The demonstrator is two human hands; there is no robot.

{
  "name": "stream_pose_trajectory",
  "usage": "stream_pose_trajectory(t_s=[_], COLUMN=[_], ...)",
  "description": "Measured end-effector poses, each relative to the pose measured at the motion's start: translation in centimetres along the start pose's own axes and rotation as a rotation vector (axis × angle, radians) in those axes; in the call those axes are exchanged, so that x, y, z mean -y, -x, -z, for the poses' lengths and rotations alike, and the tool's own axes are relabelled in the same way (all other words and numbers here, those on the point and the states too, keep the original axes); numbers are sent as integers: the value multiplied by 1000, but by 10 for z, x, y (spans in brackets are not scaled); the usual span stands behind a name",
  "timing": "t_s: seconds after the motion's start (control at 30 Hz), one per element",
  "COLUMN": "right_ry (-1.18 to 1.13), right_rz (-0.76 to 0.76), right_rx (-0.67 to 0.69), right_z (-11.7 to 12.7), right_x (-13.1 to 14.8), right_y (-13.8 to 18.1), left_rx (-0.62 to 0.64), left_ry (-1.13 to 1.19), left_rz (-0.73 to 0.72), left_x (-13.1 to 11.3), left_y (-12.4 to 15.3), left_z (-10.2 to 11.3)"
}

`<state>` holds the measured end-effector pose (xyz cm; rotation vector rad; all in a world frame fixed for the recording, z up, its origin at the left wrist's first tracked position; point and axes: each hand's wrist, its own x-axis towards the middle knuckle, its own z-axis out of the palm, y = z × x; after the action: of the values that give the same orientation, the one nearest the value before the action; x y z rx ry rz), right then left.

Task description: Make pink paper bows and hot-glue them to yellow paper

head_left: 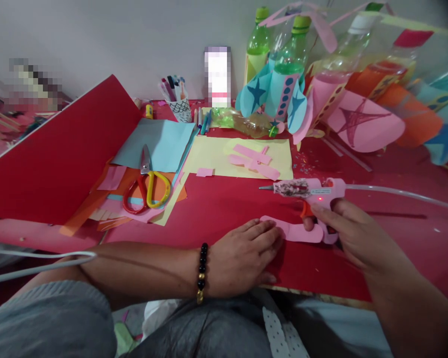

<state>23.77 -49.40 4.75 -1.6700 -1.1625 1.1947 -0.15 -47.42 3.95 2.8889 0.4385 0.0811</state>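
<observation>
My right hand (pixel 343 223) is wrapped around the handle of a pink hot glue gun (pixel 326 191), its metal nozzle pointing left and a small red light lit. A clear glue stick (pixel 399 190) runs out of the back of the gun. Under the gun lies a pink paper strip (pixel 300 233) with rounded ends, flat on the red table (pixel 216 209). My left hand (pixel 246 253) rests flat, fingers stretched out, with the fingertips on the strip's left end. Whether the trigger is pressed I cannot tell.
Scissors (pixel 145 184) lie on coloured paper sheets (pixel 159 144) at the left. Pink paper pieces (pixel 254 161) sit on a yellow sheet (pixel 205 156). Behind stand a pen cup (pixel 179 108), a phone (pixel 217 74) and several paper-decorated bottles (pixel 285 89). A red board (pixel 67 154) leans at the left.
</observation>
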Motion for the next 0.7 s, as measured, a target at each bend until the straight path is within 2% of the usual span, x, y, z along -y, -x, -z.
stream_pose_trajectory(t_s=[0.7], right_ry=[4], right_rz=[29], right_rx=[19], right_z=[2], right_x=[-3], right_y=[0], left_rx=[5], left_ry=[25], left_rz=[-7], left_x=[0], left_y=[0], left_z=[2])
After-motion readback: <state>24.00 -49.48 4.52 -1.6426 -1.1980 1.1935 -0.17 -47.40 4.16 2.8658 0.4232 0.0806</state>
